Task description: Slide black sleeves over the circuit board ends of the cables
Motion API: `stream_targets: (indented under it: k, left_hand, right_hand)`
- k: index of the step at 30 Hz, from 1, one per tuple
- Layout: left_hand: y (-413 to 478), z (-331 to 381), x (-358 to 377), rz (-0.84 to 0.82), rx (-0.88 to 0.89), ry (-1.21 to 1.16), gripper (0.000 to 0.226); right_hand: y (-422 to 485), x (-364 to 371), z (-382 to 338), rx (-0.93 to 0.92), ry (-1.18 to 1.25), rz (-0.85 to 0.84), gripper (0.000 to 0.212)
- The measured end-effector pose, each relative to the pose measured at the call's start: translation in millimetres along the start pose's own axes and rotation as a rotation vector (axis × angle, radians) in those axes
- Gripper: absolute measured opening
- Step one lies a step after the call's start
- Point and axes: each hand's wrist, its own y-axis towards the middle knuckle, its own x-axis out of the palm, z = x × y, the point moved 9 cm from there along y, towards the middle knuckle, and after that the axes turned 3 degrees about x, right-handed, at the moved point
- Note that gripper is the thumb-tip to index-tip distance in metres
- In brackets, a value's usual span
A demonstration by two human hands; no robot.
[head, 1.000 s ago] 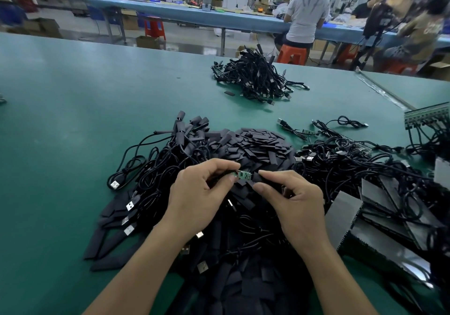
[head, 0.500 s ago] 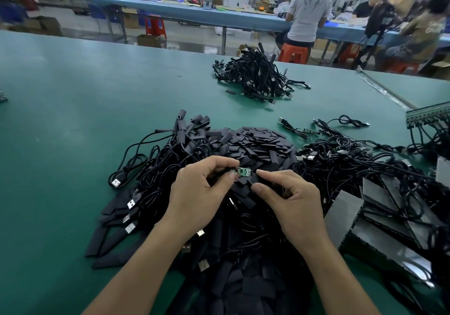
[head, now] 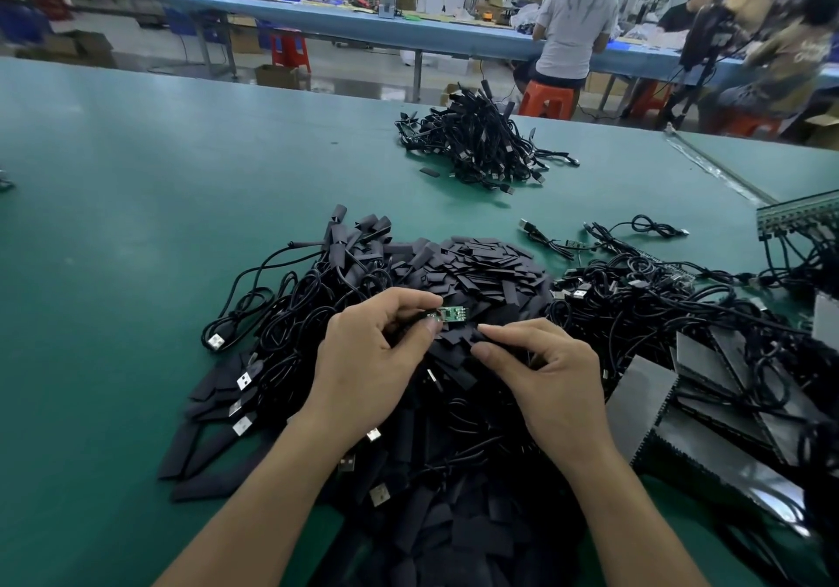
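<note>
My left hand (head: 372,359) pinches a black cable just behind its small green circuit board (head: 454,314), which sticks out bare to the right. My right hand (head: 549,373) is just right of and below the board, thumb and forefinger closed on a flat black sleeve (head: 483,336). The sleeve's end lies a little below the board tip, apart from it. Both hands hover over a heap of loose black sleeves (head: 472,268). A tangle of black cables with USB plugs (head: 281,314) lies to the left.
Another cable tangle (head: 672,309) and grey foil bags (head: 644,386) fill the right side. A separate bundle of cables (head: 476,146) lies farther back on the green table (head: 136,223). A grey rack (head: 799,214) is at the right edge. People sit at a bench behind.
The board in my left hand has risen slightly and shows more of its length. My right hand has dropped a little lower and away from the board's tip.
</note>
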Motion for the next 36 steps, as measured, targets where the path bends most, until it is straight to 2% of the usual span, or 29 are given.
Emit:
stream_targets:
  k: [4,6,8,11,14,17,22,26,27,30,32,36]
  left_hand:
    - [0.5,3.1,-2.6,0.040,0.009,-0.020,0.026]
    - [0.9,5.5,-5.5,0.064,0.021,-0.035,0.029]
    - [1.6,6.8,-7.8,0.079,0.030,-0.042,0.031]
    - [1.3,6.9,-7.9,0.083,0.025,-0.047,0.030]
    - [0.8,5.0,-6.5,0.074,0.014,-0.049,0.028]
    - [1.1,5.0,-7.3,0.073,0.020,-0.045,0.026]
    - [1.4,6.0,-6.5,0.069,0.022,-0.027,0.027]
    - [1.3,4.8,-6.2,0.073,0.018,-0.031,0.026]
    - [1.0,4.2,-5.9,0.072,0.012,-0.035,0.024]
    - [0.7,3.0,-4.1,0.058,0.002,-0.038,0.020]
    - [0.2,3.3,-3.6,0.057,0.003,-0.063,0.020]
    - [-0.3,6.0,-4.3,0.056,0.013,-0.082,0.020]
  right_hand:
    - [0.0,11.1,4.7,-0.007,-0.316,-0.093,0.015]
    - [0.0,20.3,5.6,-0.006,-0.490,-0.162,0.021]
    - [4.0,19.2,-2.1,-0.026,-0.554,-0.112,0.027]
    - [18.6,9.7,-15.5,-0.047,-0.673,0.048,0.022]
    - [35.8,13.1,2.3,0.135,-0.946,-0.040,0.039]
    - [40.0,16.8,16.6,0.258,-1.020,-0.113,0.037]
    - [38.4,10.1,4.7,0.173,-0.852,0.019,0.030]
    - [19.0,-7.3,-17.7,-0.026,-0.604,0.196,0.016]
    - [14.4,-8.1,-19.7,-0.051,-0.487,0.179,0.016]
    - [8.5,4.3,-18.9,-0.020,-0.069,-0.012,0.022]
    - [5.4,11.7,-18.4,-0.001,0.037,-0.099,0.023]
    - [1.5,14.8,-9.7,0.052,0.159,-0.131,0.021]
